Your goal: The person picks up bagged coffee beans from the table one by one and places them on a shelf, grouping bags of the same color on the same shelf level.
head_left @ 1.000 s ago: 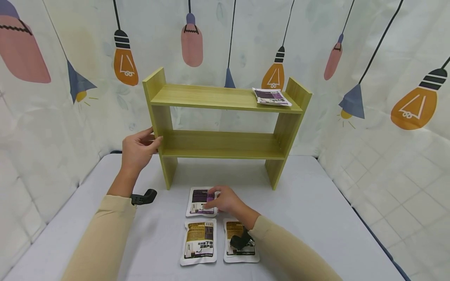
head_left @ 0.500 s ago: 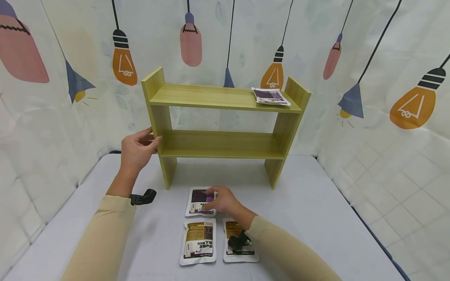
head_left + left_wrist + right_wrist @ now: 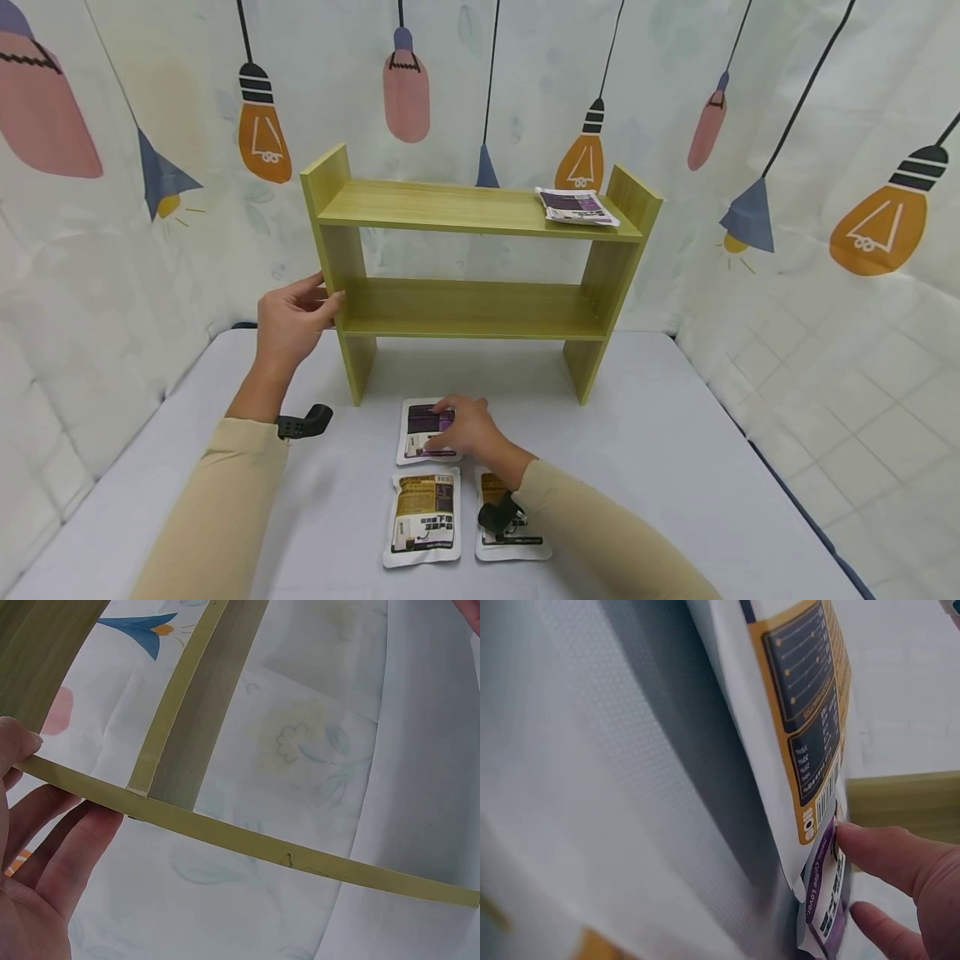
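Note:
My left hand (image 3: 292, 325) holds the left side panel of a yellow-green wooden shelf (image 3: 465, 312). In the left wrist view, the thumb lies on one face of that panel (image 3: 217, 829) and the fingers on the other. Below the shelf, my right hand (image 3: 472, 429) is over the right part of a purple-and-white pouch (image 3: 418, 423) lying on the table. Its thumb and forefinger are spread apart. The right wrist view has the fingertips at the purple pouch (image 3: 829, 900), with a gold-and-white pouch (image 3: 802, 712) beside it.
Two gold-labelled pouches lie nearer: a left one (image 3: 423, 517) and a right one (image 3: 491, 483), partly covered by the right wrist camera (image 3: 497, 515). Purple-and-white pouches (image 3: 576, 207) rest on the top board's right end. A patterned curtain (image 3: 465, 83) hangs behind the white table (image 3: 675, 467).
My right hand has shifted slightly left across the purple pouch. The left hand keeps its hold on the shelf's side panel.

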### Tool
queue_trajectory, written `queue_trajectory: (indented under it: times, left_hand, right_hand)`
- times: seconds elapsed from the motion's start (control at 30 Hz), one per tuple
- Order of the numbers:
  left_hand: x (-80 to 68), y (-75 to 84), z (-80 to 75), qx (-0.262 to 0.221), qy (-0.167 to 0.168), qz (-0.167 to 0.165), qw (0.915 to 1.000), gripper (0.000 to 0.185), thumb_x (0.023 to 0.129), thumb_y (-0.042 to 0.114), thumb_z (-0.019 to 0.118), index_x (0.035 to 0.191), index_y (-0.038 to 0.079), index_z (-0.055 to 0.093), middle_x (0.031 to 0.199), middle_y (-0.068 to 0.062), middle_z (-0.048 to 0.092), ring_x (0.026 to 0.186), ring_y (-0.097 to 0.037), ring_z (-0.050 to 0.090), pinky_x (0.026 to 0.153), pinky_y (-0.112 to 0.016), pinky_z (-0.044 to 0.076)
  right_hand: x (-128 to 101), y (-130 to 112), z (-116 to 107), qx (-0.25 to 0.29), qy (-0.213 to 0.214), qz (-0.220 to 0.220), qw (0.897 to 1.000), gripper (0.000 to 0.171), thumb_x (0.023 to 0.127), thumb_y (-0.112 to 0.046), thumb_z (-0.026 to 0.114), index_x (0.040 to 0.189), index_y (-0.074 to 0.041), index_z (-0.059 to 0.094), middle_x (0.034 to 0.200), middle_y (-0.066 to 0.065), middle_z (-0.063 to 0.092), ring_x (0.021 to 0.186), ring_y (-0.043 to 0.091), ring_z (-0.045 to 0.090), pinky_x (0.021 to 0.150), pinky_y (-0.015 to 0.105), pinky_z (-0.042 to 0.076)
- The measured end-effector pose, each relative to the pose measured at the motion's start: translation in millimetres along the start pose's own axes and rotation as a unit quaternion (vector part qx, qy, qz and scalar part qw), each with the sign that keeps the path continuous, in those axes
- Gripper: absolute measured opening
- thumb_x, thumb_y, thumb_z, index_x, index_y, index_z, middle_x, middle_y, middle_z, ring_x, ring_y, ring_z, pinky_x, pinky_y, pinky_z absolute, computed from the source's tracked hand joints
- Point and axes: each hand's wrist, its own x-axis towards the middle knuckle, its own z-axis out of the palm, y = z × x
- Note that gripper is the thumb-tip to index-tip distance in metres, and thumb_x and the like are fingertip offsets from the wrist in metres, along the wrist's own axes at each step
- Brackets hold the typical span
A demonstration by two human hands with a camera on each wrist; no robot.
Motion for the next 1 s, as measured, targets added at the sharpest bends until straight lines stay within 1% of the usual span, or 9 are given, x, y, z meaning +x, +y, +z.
queue_trajectory:
  times: [0.03,0.13,0.3,0.47,0.57,0.77,1.0]
  left_hand:
    - [-0.1,0.3,-0.2,0.002,-0.001,-0.001,1.0,0.05,0.095,0.033,0.073,0.143,0.02,0.062,0.116,-0.023,0.074,0.075,0.013,0.065,0.064,-0.013,0.058]
    - [0.1,0.9,0.0,0.002,0.001,-0.001,1.0,0.05,0.095,0.033,0.073,0.142,0.019,0.062,0.116,-0.022,0.075,0.074,0.012,0.065,0.064,-0.013,0.058]
    - [-1.3,1.7,-0.6,-0.002,-0.002,-0.008,1.0,0.052,0.095,0.033,0.073,0.143,0.019,0.061,0.118,-0.022,0.074,0.075,0.012,0.065,0.064,-0.013,0.058]
    - [-1.3,1.9,-1.1,0.001,-0.003,-0.008,1.0,0.052,0.095,0.033,0.073,0.144,0.02,0.061,0.118,-0.022,0.074,0.075,0.012,0.065,0.064,-0.013,0.058]
    - [-0.3,1.8,-0.9,0.004,-0.003,-0.005,1.0,0.051,0.095,0.034,0.072,0.143,0.021,0.061,0.118,-0.021,0.074,0.075,0.012,0.065,0.064,-0.013,0.058]
    - [1.7,2.0,-0.5,0.004,-0.006,-0.003,1.0,0.051,0.095,0.037,0.072,0.143,0.024,0.061,0.119,-0.02,0.074,0.076,0.011,0.065,0.064,-0.013,0.058]
    - [0.4,1.7,-1.5,0.004,-0.009,-0.012,0.9999,0.052,0.095,0.038,0.072,0.144,0.024,0.061,0.121,-0.02,0.074,0.077,0.012,0.065,0.064,-0.013,0.058]
  right_hand:
    - [0.3,-0.3,0.6,-0.007,0.001,0.001,1.0,0.055,0.069,-0.02,0.096,0.119,-0.016,0.072,0.137,0.029,0.05,0.108,0.035,0.057,0.095,0.053,0.056]
    - [0.9,0.2,1.9,-0.011,0.002,0.003,1.0,0.055,0.069,-0.021,0.096,0.119,-0.017,0.072,0.137,0.029,0.05,0.105,0.035,0.057,0.093,0.052,0.057]
    - [1.2,0.2,3.8,-0.015,0.002,-0.002,1.0,0.056,0.069,-0.02,0.096,0.119,-0.018,0.072,0.14,0.029,0.049,0.106,0.034,0.058,0.092,0.051,0.057]
    - [2.4,-0.8,5.4,-0.029,0.001,-0.006,1.0,0.058,0.069,-0.021,0.096,0.121,-0.018,0.071,0.139,0.028,0.051,0.106,0.034,0.058,0.091,0.05,0.057]
    - [3.4,-1.0,5.4,-0.032,0.0,-0.007,0.999,0.059,0.069,-0.021,0.096,0.122,-0.018,0.07,0.139,0.027,0.052,0.108,0.034,0.058,0.092,0.05,0.057]
    - [4.7,-2.1,3.6,-0.028,-0.003,-0.01,1.0,0.057,0.07,-0.019,0.096,0.122,-0.018,0.07,0.142,0.022,0.055,0.116,0.033,0.055,0.098,0.05,0.054]
    - [4.5,-2.1,3.8,-0.029,-0.008,-0.02,0.999,0.057,0.07,-0.017,0.095,0.121,-0.017,0.07,0.139,0.017,0.06,0.116,0.031,0.057,0.1,0.048,0.054]
